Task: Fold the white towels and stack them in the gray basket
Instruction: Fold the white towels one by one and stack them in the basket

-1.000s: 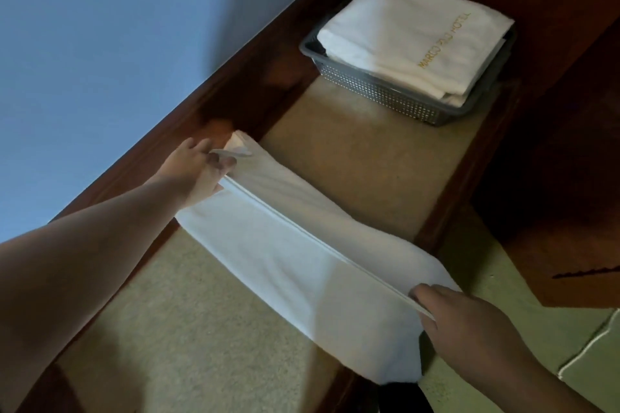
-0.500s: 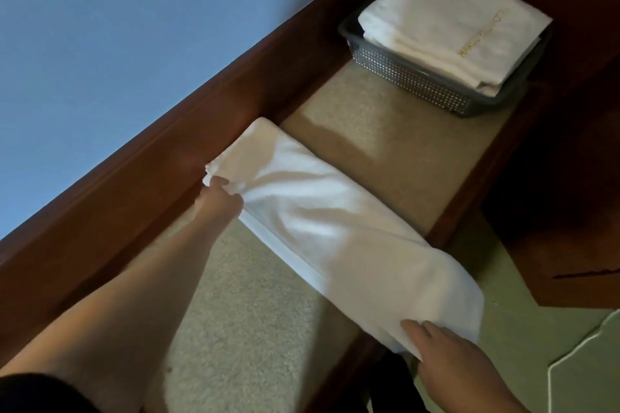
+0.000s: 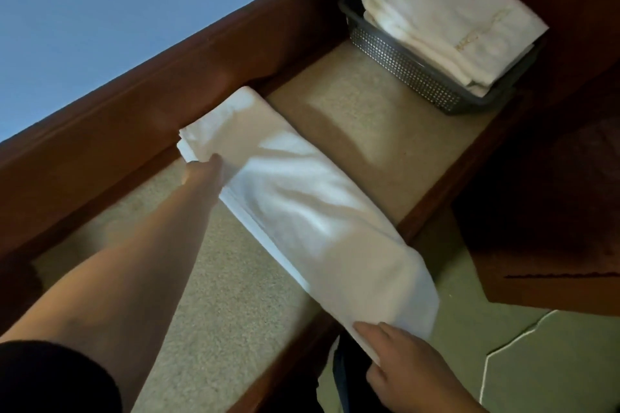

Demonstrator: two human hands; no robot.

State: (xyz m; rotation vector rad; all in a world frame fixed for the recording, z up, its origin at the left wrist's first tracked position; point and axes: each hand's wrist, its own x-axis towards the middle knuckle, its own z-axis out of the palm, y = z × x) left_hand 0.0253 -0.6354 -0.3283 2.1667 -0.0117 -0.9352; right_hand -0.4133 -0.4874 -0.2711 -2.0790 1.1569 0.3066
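Your left hand [image 3: 204,171] pinches the far end of the towel [image 3: 302,211], your right hand [image 3: 399,362] grips the near end; its long axis runs between them.

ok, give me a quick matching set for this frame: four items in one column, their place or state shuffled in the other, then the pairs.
Items:
1. long towel
2. gray basket
3. left hand
4. right hand

Places/states:
A. at the far end of the shelf, holding folded towels
B. on the towel's near end, at the shelf's edge
C. lying folded lengthwise across the shelf
D. on the towel's far end, by the wooden back rail

Pairs: 1-C, 2-A, 3-D, 4-B
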